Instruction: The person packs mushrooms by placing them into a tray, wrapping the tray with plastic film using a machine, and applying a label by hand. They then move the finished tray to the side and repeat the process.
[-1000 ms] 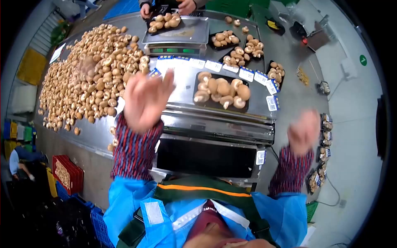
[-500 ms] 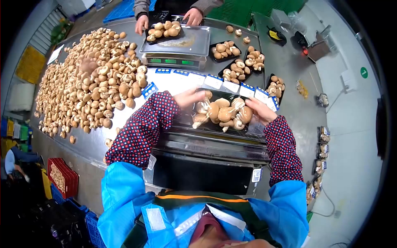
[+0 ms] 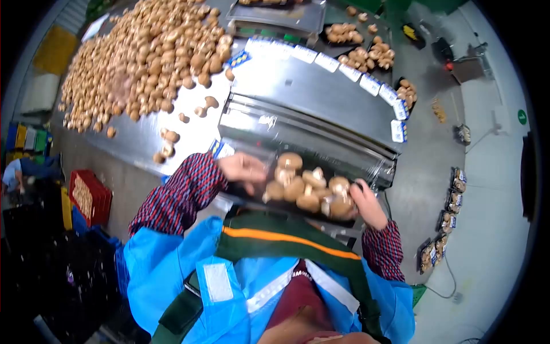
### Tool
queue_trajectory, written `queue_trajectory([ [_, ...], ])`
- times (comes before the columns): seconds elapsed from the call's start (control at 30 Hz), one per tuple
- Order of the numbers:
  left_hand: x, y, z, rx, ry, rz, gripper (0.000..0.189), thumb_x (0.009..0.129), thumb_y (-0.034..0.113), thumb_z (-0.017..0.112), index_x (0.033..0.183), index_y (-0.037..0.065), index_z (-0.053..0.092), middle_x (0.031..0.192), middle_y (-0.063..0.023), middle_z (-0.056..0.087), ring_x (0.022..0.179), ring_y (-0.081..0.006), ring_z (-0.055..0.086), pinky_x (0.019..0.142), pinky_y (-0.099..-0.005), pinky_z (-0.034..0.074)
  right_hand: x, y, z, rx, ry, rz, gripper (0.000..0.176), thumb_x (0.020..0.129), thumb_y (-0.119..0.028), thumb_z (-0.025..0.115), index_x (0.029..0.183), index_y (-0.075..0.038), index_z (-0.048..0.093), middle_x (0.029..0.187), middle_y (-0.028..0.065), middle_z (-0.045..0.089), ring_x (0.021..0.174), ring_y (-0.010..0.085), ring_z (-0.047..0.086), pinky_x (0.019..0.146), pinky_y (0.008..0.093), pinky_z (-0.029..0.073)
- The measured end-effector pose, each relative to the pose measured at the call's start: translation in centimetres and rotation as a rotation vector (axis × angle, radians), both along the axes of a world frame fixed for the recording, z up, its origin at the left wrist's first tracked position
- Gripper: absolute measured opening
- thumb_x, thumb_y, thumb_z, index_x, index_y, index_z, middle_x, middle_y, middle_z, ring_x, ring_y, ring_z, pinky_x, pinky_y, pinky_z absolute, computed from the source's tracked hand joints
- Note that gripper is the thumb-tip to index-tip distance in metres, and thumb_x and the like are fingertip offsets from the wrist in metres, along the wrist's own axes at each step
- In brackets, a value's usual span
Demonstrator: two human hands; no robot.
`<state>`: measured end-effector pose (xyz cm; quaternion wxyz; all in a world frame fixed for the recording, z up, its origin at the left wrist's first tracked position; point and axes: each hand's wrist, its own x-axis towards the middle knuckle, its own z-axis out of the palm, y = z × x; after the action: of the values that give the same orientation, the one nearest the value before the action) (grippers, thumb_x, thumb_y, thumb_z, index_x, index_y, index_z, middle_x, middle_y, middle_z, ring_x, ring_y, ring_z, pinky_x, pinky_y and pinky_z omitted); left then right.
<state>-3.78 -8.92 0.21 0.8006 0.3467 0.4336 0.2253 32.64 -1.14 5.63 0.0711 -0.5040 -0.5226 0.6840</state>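
A black tray of brown mushrooms (image 3: 307,194) is held level close to my body, in front of the wrapping machine (image 3: 309,129). My left hand (image 3: 243,171) is closed at the tray's left end, its fingers slightly blurred. Around the right end, my right hand (image 3: 369,203) grips with the thumb on top near the mushrooms. Shiny clear film shows near the left end; how far it covers the tray is hard to tell.
Loose mushrooms (image 3: 154,57) form a large pile at left. White-and-blue labels (image 3: 349,73) line the machine's far edge. Beyond them stand filled trays (image 3: 344,33) and a scale (image 3: 278,17). Wrapped packs (image 3: 450,221) sit along the right side; a red crate (image 3: 90,198) is lower left.
Both hands have brought the mushroom tray toward my body, off the machine's top. The view has tilted down, so the pile, scale and labels appear higher; the other person's hands are out of view.
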Motion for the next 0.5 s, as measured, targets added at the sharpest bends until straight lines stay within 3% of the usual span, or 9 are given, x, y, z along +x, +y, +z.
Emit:
queue_trajectory([
  [0.1, 0.2, -2.5, -6.7, -0.039, 0.099, 0.381, 0.023, 0.092, 0.019, 0.052, 0.097, -0.003, 0.060, 0.089, -0.0102, 0.065, 0.079, -0.0153, 0.063, 0.062, -0.0237, 0.053, 0.8, -2.1, -5.2, -0.095, -0.079, -0.321, 0.034, 0.095, -0.034, 0.041, 0.103, -0.002, 0.047, 0.077, 0.0075, 0.055, 0.065, 0.0149, 0.060, 0.049, 0.0238, 0.051],
  [0.2, 3.3, -3.7, -5.8, 0.233, 0.255, 0.676, 0.028, 0.095, 0.024, 0.047, 0.089, -0.001, 0.059, 0.072, -0.0049, 0.060, 0.059, -0.0094, 0.056, 0.049, -0.0190, 0.044, 2.5, -6.0, -10.4, 0.089, -0.029, -0.391, 0.034, 0.095, -0.032, 0.042, 0.082, -0.003, 0.053, 0.060, 0.0004, 0.049, 0.041, 0.0071, 0.044, 0.039, 0.0192, 0.036],
  [0.23, 4.0, -3.7, -5.6, 0.266, 0.368, 0.735, 0.030, 0.095, 0.025, 0.045, 0.087, 0.000, 0.058, 0.065, -0.0026, 0.057, 0.051, -0.0074, 0.051, 0.045, -0.0179, 0.039, 1.7, -7.0, -11.5, 0.254, -0.103, -0.431, 0.029, 0.094, -0.029, 0.046, 0.078, -0.006, 0.053, 0.059, -0.0012, 0.046, 0.040, 0.0053, 0.036, 0.038, 0.0192, 0.029],
  [0.3, 5.6, -4.0, -5.5, 0.169, 0.264, 0.958, 0.032, 0.096, 0.028, 0.043, 0.081, 0.003, 0.056, 0.053, 0.0020, 0.045, 0.041, -0.0052, 0.038, 0.039, -0.0191, 0.028, -0.7, -7.8, -10.2, 0.164, 0.110, -0.714, 0.024, 0.093, -0.026, 0.048, 0.078, -0.007, 0.052, 0.054, -0.0041, 0.039, 0.039, 0.0043, 0.031, 0.037, 0.0195, 0.026],
  [0.37, 4.7, -7.2, -4.9, 0.133, 0.370, 1.008, 0.029, 0.095, 0.025, 0.045, 0.081, 0.002, 0.056, 0.061, -0.0001, 0.051, 0.047, -0.0052, 0.042, 0.044, -0.0215, 0.034, 2.0, -8.9, -7.2, -0.119, 0.258, -0.809, 0.025, 0.093, -0.026, 0.048, 0.072, -0.012, 0.045, 0.052, -0.0062, 0.031, 0.037, 0.0033, 0.026, 0.032, 0.0217, 0.019],
  [0.4, 4.8, -9.0, -3.7, 0.070, 0.261, 1.089, 0.032, 0.096, 0.030, 0.041, 0.078, 0.006, 0.053, 0.051, 0.0011, 0.044, 0.037, -0.0055, 0.035, 0.035, -0.0201, 0.025, 2.8, -10.2, -6.1, -0.182, 0.252, -0.833, 0.026, 0.093, -0.026, 0.047, 0.071, -0.013, 0.043, 0.051, -0.0060, 0.032, 0.036, 0.0033, 0.026, 0.032, 0.0216, 0.018],
  [0.43, 3.6, -11.4, -4.6, 0.028, 0.210, 1.237, 0.031, 0.096, 0.025, 0.041, 0.075, 0.007, 0.052, 0.060, -0.0034, 0.051, 0.040, -0.0067, 0.040, 0.037, -0.0228, 0.033, 3.5, -11.4, -5.4, -0.245, 0.245, -0.857, 0.028, 0.094, -0.027, 0.046, 0.070, -0.013, 0.042, 0.051, -0.0057, 0.033, 0.036, 0.0033, 0.025, 0.031, 0.0215, 0.017],
  [0.47, 2.7, -13.4, -6.6, -0.043, 0.159, 1.107, 0.030, 0.096, 0.025, 0.040, 0.077, 0.006, 0.053, 0.060, -0.0041, 0.052, 0.041, -0.0083, 0.043, 0.037, -0.0234, 0.034, 5.0, -13.4, -7.1, -0.280, 0.199, -0.869, 0.028, 0.095, -0.027, 0.043, 0.070, -0.014, 0.043, 0.052, -0.0057, 0.035, 0.036, 0.0028, 0.024, 0.032, 0.0199, 0.017],
  [0.5, 2.1, -15.4, -8.9, -0.109, 0.104, 0.980, 0.030, 0.096, 0.024, 0.039, 0.079, 0.005, 0.053, 0.060, -0.0047, 0.053, 0.043, -0.0098, 0.046, 0.037, -0.0239, 0.036, 7.5, -15.0, -11.1, -0.353, 0.163, -0.867, 0.025, 0.094, -0.026, 0.044, 0.078, -0.009, 0.052, 0.063, -0.0021, 0.051, 0.046, 0.0078, 0.044, 0.040, 0.0209, 0.035],
])
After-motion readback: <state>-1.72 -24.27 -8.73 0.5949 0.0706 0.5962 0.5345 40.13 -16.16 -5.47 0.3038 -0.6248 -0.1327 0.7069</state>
